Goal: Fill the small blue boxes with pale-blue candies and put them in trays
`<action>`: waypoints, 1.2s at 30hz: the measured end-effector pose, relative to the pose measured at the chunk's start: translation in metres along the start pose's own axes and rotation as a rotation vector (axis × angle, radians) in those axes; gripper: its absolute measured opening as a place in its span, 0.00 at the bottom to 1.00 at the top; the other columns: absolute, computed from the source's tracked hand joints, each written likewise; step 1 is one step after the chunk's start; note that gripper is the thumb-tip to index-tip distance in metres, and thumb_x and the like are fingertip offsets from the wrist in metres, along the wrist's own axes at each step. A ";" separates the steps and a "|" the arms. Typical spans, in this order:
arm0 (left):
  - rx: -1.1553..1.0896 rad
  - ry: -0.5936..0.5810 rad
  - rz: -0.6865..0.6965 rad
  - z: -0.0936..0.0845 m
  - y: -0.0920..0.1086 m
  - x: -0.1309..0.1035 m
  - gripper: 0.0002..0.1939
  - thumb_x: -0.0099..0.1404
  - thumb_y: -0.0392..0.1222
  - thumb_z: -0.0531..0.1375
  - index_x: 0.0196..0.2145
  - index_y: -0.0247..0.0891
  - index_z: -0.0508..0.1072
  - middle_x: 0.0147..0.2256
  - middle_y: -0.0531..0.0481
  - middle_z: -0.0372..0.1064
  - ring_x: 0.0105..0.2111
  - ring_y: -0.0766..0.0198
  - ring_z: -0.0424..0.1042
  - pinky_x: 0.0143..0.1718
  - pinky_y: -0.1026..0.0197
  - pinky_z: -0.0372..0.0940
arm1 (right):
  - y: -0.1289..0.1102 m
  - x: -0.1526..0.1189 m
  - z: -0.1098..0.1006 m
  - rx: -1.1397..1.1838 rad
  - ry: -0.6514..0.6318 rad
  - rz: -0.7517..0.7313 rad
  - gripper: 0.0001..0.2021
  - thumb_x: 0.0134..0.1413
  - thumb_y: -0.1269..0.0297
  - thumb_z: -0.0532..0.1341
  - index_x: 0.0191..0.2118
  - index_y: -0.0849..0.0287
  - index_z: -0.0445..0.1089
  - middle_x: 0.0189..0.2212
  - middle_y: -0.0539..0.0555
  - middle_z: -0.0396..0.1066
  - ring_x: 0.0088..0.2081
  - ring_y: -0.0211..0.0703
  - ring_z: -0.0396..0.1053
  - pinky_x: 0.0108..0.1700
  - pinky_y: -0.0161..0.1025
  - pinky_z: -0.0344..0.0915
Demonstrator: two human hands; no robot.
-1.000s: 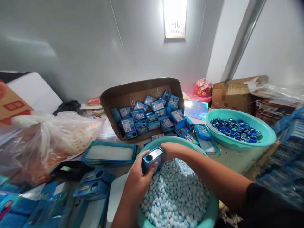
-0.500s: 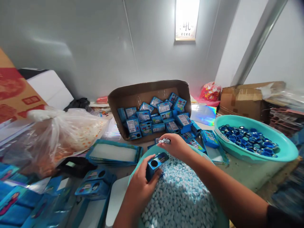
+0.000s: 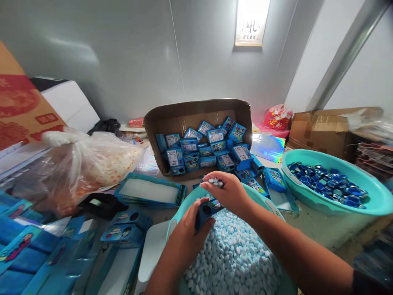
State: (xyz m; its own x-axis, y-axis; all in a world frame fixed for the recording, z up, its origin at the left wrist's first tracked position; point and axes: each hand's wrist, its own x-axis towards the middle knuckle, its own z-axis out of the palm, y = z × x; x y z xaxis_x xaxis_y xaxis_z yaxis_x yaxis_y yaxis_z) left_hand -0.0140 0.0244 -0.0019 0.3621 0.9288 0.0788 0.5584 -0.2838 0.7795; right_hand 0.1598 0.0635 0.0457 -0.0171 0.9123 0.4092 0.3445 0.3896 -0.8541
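My left hand (image 3: 186, 232) grips a small blue cardboard box (image 3: 203, 214), tilted so that a dark round hole in one face shows. Cupped just above it, my right hand (image 3: 231, 191) holds a handful of small pale candies (image 3: 216, 182). Both hands are over a turquoise basin (image 3: 173, 224) heaped with light blue and white candies (image 3: 238, 250). The inside of the box is dark, so I cannot tell what it contains.
Behind the basin, a tilted brown carton (image 3: 172, 116) holds several blue boxes. On the right, another turquoise basin (image 3: 322, 157) contains blue caps. Leftward are flat blue trays (image 3: 150, 194), stacked blue boxes (image 3: 123, 234) and a tied plastic bag (image 3: 89, 159).
My right hand has stayed cupped around candies close to the box. The box has turned slightly in my left hand, and the whole view has shifted a little.
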 end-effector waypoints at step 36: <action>-0.116 -0.011 0.001 -0.003 0.006 0.000 0.20 0.70 0.45 0.56 0.58 0.43 0.65 0.55 0.46 0.70 0.56 0.55 0.69 0.54 0.56 0.65 | -0.006 -0.020 0.030 -0.030 -0.034 -0.185 0.08 0.58 0.63 0.64 0.30 0.56 0.69 0.28 0.49 0.71 0.32 0.40 0.67 0.39 0.37 0.63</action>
State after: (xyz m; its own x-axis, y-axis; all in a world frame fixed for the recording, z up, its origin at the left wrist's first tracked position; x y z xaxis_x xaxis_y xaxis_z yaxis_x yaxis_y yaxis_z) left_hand -0.0129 0.0229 0.0047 0.3713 0.9256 0.0728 0.4685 -0.2544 0.8461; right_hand 0.1299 0.0472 0.0329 -0.1140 0.8293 0.5471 0.3605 0.5477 -0.7551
